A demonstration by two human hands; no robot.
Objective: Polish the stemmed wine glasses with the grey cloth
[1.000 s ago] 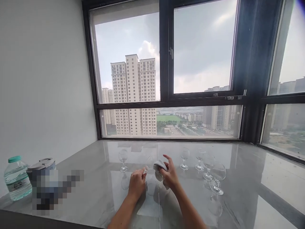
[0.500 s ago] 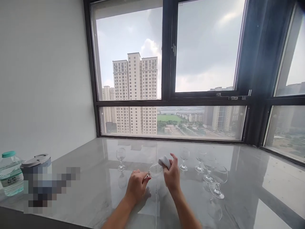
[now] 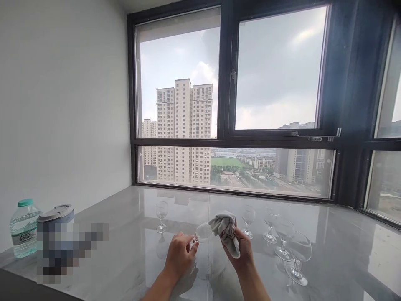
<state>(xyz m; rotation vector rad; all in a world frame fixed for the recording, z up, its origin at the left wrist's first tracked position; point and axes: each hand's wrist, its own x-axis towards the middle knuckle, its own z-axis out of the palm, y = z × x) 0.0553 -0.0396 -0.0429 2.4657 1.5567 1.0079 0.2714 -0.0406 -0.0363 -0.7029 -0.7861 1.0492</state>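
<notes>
pinches clear, round-bowled stemmed glass (image 3: pixel 203 232) in clamped fingers of left hand (image 3: pixel 181 251); at its three o'clock, clutches crumpled grey-white cloth (image 3: pixel 224 228) in clamped fingers of right hand (image 3: pixel 243 251).

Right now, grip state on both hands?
Left hand: closed, holding a clear stemmed glass near its stem.
Right hand: closed, holding a bunched grey-white cloth.
</notes>
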